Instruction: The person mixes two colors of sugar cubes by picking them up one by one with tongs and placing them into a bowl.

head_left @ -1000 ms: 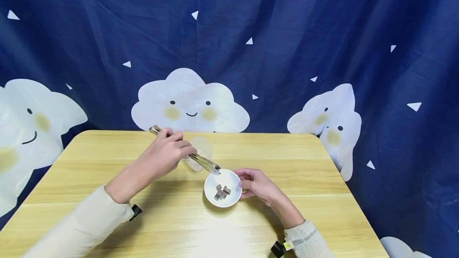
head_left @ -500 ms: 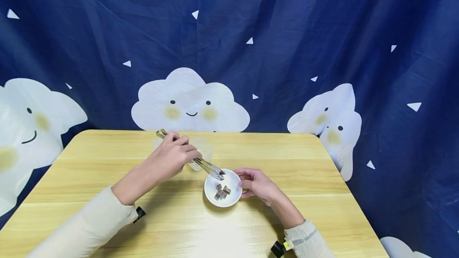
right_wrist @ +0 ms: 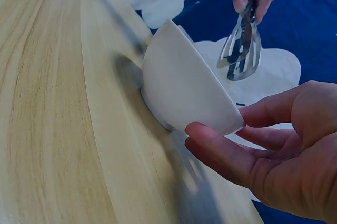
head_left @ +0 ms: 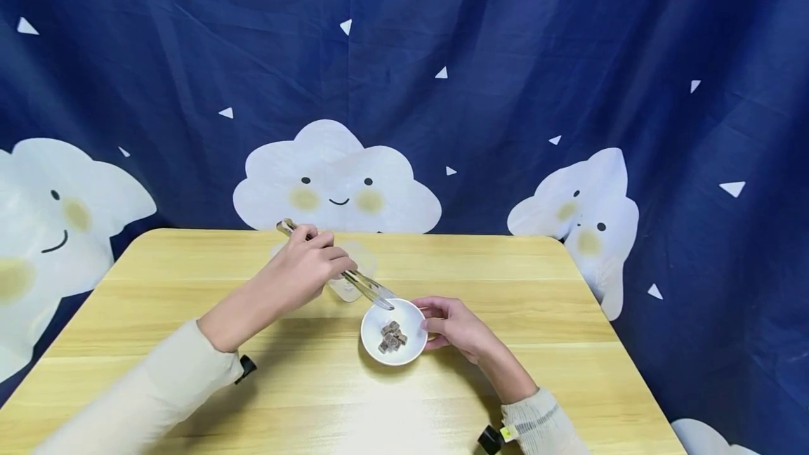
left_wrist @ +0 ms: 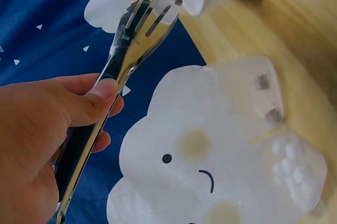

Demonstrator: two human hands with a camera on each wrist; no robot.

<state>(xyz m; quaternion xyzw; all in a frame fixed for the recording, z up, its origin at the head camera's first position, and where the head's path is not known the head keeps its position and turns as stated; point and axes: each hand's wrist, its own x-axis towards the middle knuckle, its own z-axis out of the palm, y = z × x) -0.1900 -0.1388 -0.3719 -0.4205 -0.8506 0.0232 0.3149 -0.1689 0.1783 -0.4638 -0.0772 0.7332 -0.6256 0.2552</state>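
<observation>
While the brown cubes [head_left: 392, 339] sit heaped in the white bowl [head_left: 413, 325], the relation that seems to count most is that they lie just beyond the tips of the tongs [left_wrist: 134, 50], on our near side, with the tongs' long axis slanting from far left toward the bowl's far rim. Our right grip [head_left: 458, 328] is the nearer hand, its thumb and fingers pinching the bowl at its right side, while our left grip [head_left: 303, 262] holds the tongs partway along, thumb on one side and fingers curled round the other. The tongs' two blades stand parted at their ends, and we see no cube between them. Past the left grip, on the counter [head_left: 505, 265], lies a clear container [left_wrist: 268, 100], with two dark pieces [left_wrist: 263, 81] that seem to be inside. Compared with half a second ago, the tips sit slightly farther back toward the rim, the heap looks fuller by one cube, and the bowl stays put.
</observation>
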